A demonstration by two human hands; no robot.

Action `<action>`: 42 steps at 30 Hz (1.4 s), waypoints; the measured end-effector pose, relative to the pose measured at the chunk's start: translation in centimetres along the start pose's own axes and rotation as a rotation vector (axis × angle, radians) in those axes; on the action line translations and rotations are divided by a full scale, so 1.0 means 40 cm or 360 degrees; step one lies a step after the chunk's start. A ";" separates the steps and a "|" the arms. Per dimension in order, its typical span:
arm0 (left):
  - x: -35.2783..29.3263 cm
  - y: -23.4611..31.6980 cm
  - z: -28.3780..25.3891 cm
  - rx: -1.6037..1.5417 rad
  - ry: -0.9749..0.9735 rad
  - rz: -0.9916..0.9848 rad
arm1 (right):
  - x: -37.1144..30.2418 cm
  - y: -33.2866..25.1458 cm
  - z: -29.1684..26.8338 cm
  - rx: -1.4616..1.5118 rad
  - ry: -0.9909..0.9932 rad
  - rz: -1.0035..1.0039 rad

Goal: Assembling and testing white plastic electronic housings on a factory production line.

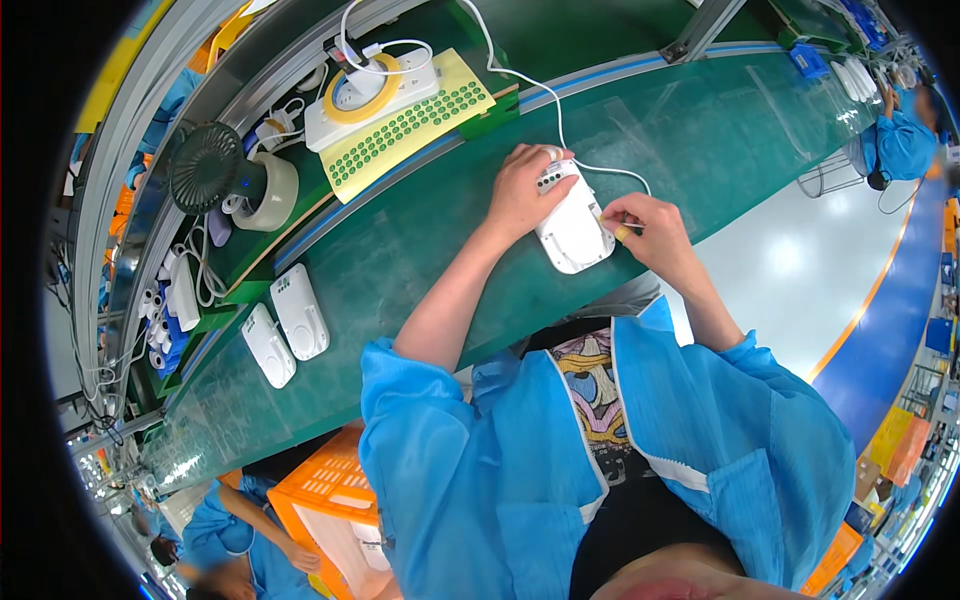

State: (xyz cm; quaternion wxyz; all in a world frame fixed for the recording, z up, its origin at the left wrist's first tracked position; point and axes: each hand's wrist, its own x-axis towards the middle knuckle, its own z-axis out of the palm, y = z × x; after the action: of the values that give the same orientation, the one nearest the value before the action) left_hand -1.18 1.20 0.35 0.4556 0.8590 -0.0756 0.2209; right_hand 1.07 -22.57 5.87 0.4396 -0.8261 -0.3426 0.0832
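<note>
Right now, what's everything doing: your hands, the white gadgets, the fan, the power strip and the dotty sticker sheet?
Left hand: gripping a white device
White device: held on the green bench
Right hand: pinching a thin pale item
Two other white devices: lying side by side, untouched
Desk fan: standing; can't tell if running
Power strip: some sockets filled
Sticker sheet: flat

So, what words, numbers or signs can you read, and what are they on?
There are none I can read out to you:
White device being held: small dark marks, too small to read.
Yellow sheet: rows of green dots; any print on them is too small to read.
Shirt: a colourful picture, with letter-like marks below it, too blurred to read.
</note>
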 end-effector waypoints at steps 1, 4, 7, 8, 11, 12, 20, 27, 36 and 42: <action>-0.001 0.001 -0.001 0.0000 -0.0002 0.0000 | -0.003 0.004 0.008 0.0001 0.0001 0.0001; -0.003 0.003 -0.001 -0.0001 0.0003 -0.0010 | -0.014 0.010 0.024 -0.0118 0.0175 -0.0026; -0.006 0.003 0.000 0.0017 0.0011 -0.0008 | -0.024 0.005 0.035 -0.0315 0.0229 0.0007; -0.006 0.002 0.000 0.0017 0.0015 -0.0006 | -0.025 0.004 0.041 -0.0324 0.0272 0.0025; -0.003 0.002 0.000 0.0005 0.0022 0.0019 | -0.026 0.004 0.057 -0.0265 0.0322 0.0052; -0.001 0.001 0.000 -0.0003 0.0028 0.0041 | -0.027 0.005 0.061 -0.0196 0.0327 0.0057; 0.004 0.008 -0.024 -0.0118 -0.0105 0.0051 | -0.012 0.036 0.069 0.0169 0.0135 0.0080; 0.002 0.047 -0.050 0.0368 -0.0065 0.0314 | -0.017 0.041 0.076 0.0185 0.0136 -0.0004; 0.040 0.068 -0.275 0.1028 0.0850 0.0116 | -0.016 0.040 0.081 0.0204 0.0164 -0.0044; 0.036 0.043 -0.300 0.1024 0.0665 -0.0056 | -0.015 0.033 0.081 0.0201 0.0155 -0.0033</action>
State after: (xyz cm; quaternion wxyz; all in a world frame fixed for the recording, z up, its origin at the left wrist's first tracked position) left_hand -4.19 10.11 8.11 0.1721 0.8957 0.1069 0.3958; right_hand -0.13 -21.28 2.80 0.5078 -0.7962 -0.3234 0.0597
